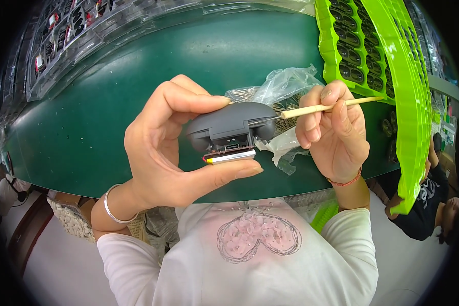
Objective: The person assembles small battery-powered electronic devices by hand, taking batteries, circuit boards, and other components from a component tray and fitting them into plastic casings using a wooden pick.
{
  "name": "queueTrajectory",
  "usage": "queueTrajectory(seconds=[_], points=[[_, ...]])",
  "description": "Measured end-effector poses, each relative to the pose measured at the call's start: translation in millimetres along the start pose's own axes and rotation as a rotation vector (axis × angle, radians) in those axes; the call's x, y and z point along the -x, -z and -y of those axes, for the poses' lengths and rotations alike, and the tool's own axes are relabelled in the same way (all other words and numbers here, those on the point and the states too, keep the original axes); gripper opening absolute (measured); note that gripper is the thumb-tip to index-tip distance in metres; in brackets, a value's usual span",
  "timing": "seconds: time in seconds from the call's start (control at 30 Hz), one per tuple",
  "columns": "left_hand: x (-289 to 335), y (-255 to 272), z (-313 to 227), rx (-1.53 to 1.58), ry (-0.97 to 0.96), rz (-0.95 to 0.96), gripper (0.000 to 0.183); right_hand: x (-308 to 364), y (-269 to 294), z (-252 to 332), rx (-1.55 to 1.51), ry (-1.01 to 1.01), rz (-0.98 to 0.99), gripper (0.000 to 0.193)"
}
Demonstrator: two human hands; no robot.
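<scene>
My left hand (153, 148) grips a dark grey earbud charging case (234, 115) between fingers and thumb, above the table. At the case's lower side show a circuit board with a small oval port (232, 147) and a silver battery (232, 157) with yellow tape, against my thumb. My right hand (339, 127) pinches a slim wooden stick (313, 109). From the stick's left end a thin metal pin (265, 121) reaches to the case's hinge area; whether it is fixed to the stick I cannot tell. Behind the hands lies a clear plastic bag (285, 84) with many thin metal pins (247, 95).
A bright green tray (400, 66) with black oval case parts (348, 53) stands at the right of the green table (86, 127). Clear plastic trays (61, 66) holding small parts line the far left. Another person (423, 204) is at the right edge.
</scene>
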State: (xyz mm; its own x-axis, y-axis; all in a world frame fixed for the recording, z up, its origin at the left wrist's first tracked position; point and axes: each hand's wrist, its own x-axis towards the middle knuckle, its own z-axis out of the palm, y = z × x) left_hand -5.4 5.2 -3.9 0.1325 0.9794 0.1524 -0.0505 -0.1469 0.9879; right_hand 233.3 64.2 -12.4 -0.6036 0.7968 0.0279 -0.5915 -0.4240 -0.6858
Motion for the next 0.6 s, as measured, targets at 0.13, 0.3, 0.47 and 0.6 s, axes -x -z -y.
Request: queueTrajectory(seconds=[0.13,0.3,0.47,0.6], points=[[0.0,-0.7,1.8,0.006,-0.002,0.004,0.062,-0.4,-0.6,-0.6,0.023,0.012,0.002,0.022],[-0.8,-0.6,1.3,0.005,0.009,0.006,0.061,-1.0,-0.6,0.9,0.057,0.027,-0.01,0.021],[1.2,-0.1,0.7,-0.077,0.033,0.005,0.059,-2.4,-0.8,4.5,0.371,0.125,-0.02,0.02],[0.9,-0.2,2.7,-0.106,0.021,0.017,0.057,-3.3,2.2,2.7,0.411,0.138,-0.02,0.019]])
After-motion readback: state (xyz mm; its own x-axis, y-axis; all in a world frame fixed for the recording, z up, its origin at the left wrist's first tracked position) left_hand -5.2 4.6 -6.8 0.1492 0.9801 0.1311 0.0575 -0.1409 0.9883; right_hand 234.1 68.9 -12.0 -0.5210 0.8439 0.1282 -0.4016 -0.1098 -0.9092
